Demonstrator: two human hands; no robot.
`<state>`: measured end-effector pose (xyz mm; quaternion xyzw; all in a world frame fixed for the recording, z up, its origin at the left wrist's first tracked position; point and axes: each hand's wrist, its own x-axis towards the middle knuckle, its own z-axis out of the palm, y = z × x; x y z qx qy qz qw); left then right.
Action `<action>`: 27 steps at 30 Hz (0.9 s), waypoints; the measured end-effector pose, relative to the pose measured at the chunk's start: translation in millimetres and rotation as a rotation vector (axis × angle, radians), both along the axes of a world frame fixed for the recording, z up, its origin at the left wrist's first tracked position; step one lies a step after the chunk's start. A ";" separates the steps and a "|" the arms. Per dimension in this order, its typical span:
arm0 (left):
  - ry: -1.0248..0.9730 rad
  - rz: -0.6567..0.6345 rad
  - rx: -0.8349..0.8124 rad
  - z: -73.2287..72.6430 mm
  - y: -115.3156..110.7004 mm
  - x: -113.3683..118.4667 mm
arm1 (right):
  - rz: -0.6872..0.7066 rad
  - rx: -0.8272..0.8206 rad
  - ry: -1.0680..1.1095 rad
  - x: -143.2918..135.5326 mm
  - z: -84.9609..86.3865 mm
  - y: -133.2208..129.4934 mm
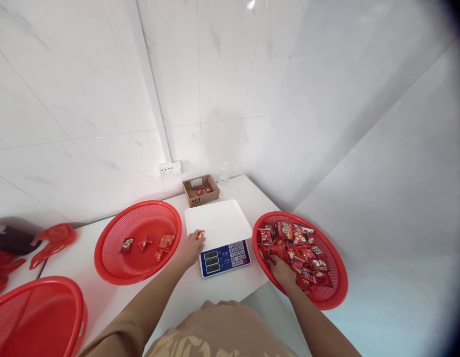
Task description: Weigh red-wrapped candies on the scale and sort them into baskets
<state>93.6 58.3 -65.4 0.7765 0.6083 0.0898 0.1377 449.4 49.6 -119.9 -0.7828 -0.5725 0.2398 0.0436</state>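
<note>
Snack packets (304,243) heaped in right-side basket (338,280), which seems to overhang bench (258,198); pressing its outer side might tip it. Right hand (283,271) in among them, can't tell grip; left hand (192,249), nearly closed, pinches one packet (201,233) by scale (222,225).

The right grip (282,270) is partly hidden among the packets (303,237), the lower-left basket (40,315) is cut off by the view's edges, and the scale displays (212,262) are too small to be read.
</note>
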 end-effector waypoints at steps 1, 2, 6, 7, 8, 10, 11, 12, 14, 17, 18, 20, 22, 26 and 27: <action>-0.005 -0.002 -0.010 -0.3 5.9 3.8 | 0.002 -0.017 0.002 0.3 0.8 -0.7; -0.012 0.005 -0.017 -0.6 10.8 5.6 | 0.002 -0.043 0.003 0.7 1.4 -1.7; -0.050 0.066 -0.004 2.1 19.2 -2.4 | 0.008 -0.031 0.053 4.4 1.9 -6.4; -0.076 0.090 0.025 4.3 17.9 -7.9 | 0.002 -0.007 0.072 5.3 2.2 -7.6; -0.114 0.123 0.066 6.9 15.2 -14.9 | -0.011 0.027 0.088 6.0 2.9 -8.5; -0.203 0.226 0.171 12.5 5.8 -32.9 | -0.068 0.113 0.117 5.8 6.9 -9.2; -0.239 0.293 0.218 14.9 -0.6 -43.3 | -0.104 0.170 0.136 4.5 10.5 -8.6; -0.257 0.364 0.247 16.6 -7.9 -54.1 | -0.142 0.234 0.161 2.1 15.2 -7.1; -0.245 0.494 0.233 17.6 -23.7 -74.8 | -0.211 0.351 0.232 -7.1 28.0 -1.1; -0.186 0.621 0.124 13.4 -44.8 -97.0 | -0.211 0.450 0.399 -34.6 51.4 13.8; -0.171 0.643 0.088 11.2 -49.9 -101.3 | -0.168 0.456 0.476 -47.4 59.1 19.2; -0.160 0.663 0.031 6.5 -56.8 -105.7 | -0.072 0.366 0.640 -76.7 72.8 29.0; -0.157 0.667 -0.016 2.4 -59.8 -106.6 | -0.055 0.197 0.847 -106.3 83.6 36.6; -0.140 0.659 -0.048 -4.5 -60.9 -107.2 | -0.123 0.056 1.253 -140.3 94.4 47.2; -0.142 0.658 -0.038 -6.1 -61.2 -107.8 | -0.122 0.073 1.248 -140.0 94.6 48.9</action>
